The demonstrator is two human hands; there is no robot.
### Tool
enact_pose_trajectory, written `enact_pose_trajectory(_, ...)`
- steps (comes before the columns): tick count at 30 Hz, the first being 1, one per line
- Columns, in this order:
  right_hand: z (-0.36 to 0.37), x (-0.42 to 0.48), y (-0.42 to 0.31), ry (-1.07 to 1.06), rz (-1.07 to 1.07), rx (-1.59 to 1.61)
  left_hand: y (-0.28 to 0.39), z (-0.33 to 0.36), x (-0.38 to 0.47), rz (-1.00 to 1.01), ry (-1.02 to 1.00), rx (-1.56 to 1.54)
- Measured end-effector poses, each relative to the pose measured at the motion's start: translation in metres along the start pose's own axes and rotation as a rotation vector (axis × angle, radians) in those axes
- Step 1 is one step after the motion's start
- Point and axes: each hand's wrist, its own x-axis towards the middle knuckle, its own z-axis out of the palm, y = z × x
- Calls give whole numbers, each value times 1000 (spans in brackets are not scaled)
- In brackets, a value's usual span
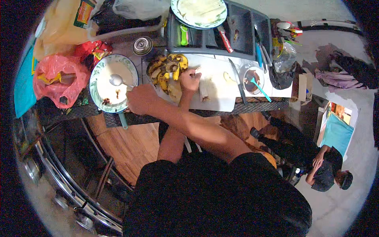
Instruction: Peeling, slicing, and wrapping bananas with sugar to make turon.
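Observation:
My right forearm crosses over my left. My right hand (141, 99) grips the handle of a metal spoon (116, 80), whose bowl is over a green-rimmed enamel plate (97, 97) with pale, creamy contents and dark brown spots. My left hand (190, 80) is curled above the white board (219, 103), beside a pale rolled wrapper (203, 89); a small pale bit shows at its fingers, but what it holds is unclear. Ripe bananas (168, 72) lie left of that hand. Right of the roll are a small yellowish piece (228, 77), a knife (238, 80) and a tub (251, 72) of brown paste with a turquoise spatula (260, 89).
A grey cutlery tray (213, 52) stands behind the board, under an enamel plate (198, 25) of flat pale sheets. A pink plastic bag (60, 80) and a round metal lid or container (142, 46) are at left. Another person (324, 171) is at the right, arms folded.

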Motion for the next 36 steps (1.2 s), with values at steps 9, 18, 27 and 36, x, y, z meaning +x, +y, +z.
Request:
enact_pose_trajectory(9, 9, -1, 1, 63, -38, 235, -15, -2, 3, -44, -58, -101)
enact_pose_trajectory(18, -42, -74, 64, 73, 189, 1595, -31, -15, -8, -203, -179, -33)
enact_pose_trajectory(27, 9, -162, 204, 526, 393, 1110, 19, -28, -4, -336, -346, -389)
enact_pose_trajectory(36, 23, -149, 184, 307, 584, 245, 7, -31, -4, -319, -356, -429)
